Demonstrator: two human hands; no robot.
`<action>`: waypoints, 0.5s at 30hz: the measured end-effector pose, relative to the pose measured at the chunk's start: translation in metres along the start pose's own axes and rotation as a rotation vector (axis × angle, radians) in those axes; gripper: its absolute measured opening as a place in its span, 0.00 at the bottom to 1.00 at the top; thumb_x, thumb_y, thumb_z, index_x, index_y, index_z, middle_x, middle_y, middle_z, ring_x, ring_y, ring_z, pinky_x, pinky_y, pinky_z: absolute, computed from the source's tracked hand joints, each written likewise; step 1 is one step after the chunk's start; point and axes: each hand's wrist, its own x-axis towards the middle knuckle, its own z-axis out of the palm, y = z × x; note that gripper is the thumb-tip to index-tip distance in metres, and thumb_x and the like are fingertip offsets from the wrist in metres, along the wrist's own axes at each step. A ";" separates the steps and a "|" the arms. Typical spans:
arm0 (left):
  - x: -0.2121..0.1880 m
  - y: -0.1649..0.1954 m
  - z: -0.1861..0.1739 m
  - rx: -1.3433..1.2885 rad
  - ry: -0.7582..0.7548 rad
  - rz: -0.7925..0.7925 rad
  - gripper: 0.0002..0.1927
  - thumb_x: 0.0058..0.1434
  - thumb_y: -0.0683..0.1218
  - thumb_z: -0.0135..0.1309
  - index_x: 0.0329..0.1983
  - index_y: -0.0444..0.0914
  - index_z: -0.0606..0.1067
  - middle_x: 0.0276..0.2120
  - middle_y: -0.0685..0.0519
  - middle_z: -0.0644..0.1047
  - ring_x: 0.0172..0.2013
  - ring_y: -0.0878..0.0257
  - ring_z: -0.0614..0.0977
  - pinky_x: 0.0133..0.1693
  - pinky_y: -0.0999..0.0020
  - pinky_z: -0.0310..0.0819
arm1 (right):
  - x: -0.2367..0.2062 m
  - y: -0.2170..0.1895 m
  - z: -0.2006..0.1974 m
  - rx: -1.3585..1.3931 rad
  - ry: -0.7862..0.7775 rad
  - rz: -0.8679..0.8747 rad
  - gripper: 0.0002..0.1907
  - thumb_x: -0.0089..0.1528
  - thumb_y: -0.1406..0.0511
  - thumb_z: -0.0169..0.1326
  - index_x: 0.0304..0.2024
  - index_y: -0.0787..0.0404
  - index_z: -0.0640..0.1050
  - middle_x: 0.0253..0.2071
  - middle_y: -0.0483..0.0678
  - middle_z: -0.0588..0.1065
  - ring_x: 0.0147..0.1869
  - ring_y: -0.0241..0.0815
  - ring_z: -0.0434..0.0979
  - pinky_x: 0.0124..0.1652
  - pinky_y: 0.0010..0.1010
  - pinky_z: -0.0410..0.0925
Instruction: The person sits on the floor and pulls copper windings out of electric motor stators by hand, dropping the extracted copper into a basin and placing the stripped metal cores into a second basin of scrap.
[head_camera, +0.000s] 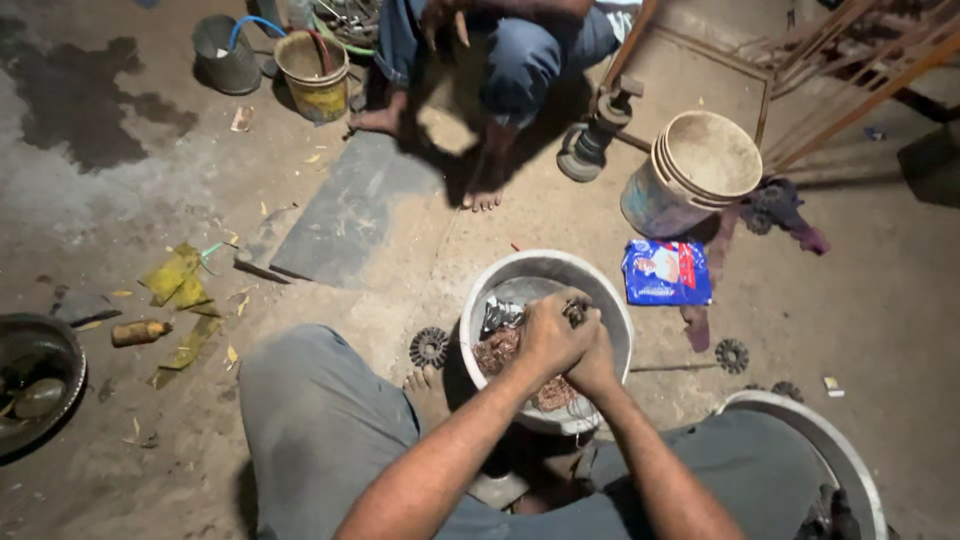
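Gripping small dark part (575, 312) in left hand (550, 335) fingertips, right hand (597, 362) beneath, over white bucket (500, 275)

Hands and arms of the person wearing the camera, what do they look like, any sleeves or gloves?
Both forearms are bare up to the picture's lower edge: no sleeves show. The left hand and right hand wear no gloves. No watch, ring or bracelet is visible. Grey trousers cover the knees.
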 end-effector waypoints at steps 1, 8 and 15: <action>-0.001 -0.004 0.004 -0.018 0.024 -0.011 0.14 0.58 0.48 0.59 0.45 0.38 0.83 0.40 0.42 0.85 0.42 0.51 0.89 0.49 0.60 0.82 | -0.003 -0.002 0.002 -0.004 -0.013 0.003 0.23 0.51 0.64 0.64 0.47 0.68 0.76 0.41 0.59 0.81 0.46 0.53 0.84 0.45 0.42 0.74; -0.008 0.004 -0.009 -0.070 0.065 0.353 0.14 0.57 0.39 0.57 0.47 0.38 0.81 0.37 0.40 0.82 0.39 0.47 0.86 0.48 0.56 0.79 | -0.021 0.032 0.016 -0.041 -0.212 -0.082 0.23 0.53 0.64 0.62 0.50 0.64 0.78 0.50 0.59 0.80 0.59 0.55 0.79 0.59 0.42 0.67; -0.007 0.038 -0.002 -0.318 0.005 -0.156 0.15 0.64 0.49 0.59 0.49 0.35 0.80 0.22 0.50 0.79 0.20 0.67 0.77 0.23 0.66 0.73 | -0.044 0.062 0.037 0.200 -0.257 0.237 0.34 0.57 0.62 0.59 0.64 0.64 0.66 0.62 0.60 0.67 0.66 0.54 0.66 0.62 0.39 0.59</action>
